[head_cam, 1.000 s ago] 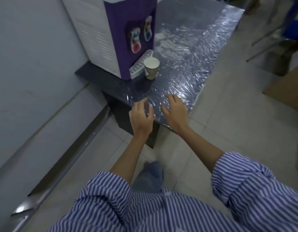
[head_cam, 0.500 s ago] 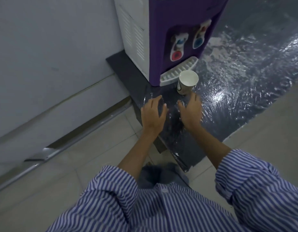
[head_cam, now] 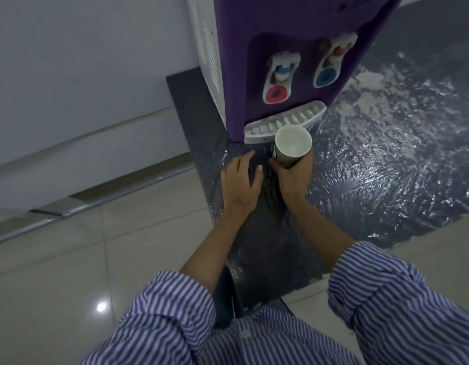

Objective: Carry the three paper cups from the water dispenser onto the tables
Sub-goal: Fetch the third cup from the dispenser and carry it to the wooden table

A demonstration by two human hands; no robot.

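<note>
1. The right hand point(head_cam: 294, 177) is in the middle of the frame. It is wrapped around the low part of the cup point(head_cam: 292, 147).
2. The fingers curl round the far side of the cup, so most of them are hidden. The thumb side shows at the cup's left edge. The grip is closed on the cup.
3. The cup is white inside and its mouth faces up at the camera. You cannot tell if there is any water in it.
4. The cup is just in front of the white drip tray point(head_cam: 283, 122), near its right end. Its rim covers a bit of the tray's front edge.
5. The tray is at the foot of the purple dispenser point(head_cam: 294, 27), in the upper middle of the frame. One tap has a red button point(head_cam: 276, 94) and the other has a blue button point(head_cam: 325, 78).
6. The left hand point(head_cam: 241, 180) is just left of the right hand. It is open and flat, with the fingers spread. It holds nothing and does not touch the cup.
7. You cannot tell if the left hand rests on the dark table point(head_cam: 386, 167) or floats just over it.
8. The table top is shiny and crinkly, like it has a clear wrap on it.
9. Blue striped sleeves point(head_cam: 386, 299) fill the bottom of the frame.
</note>
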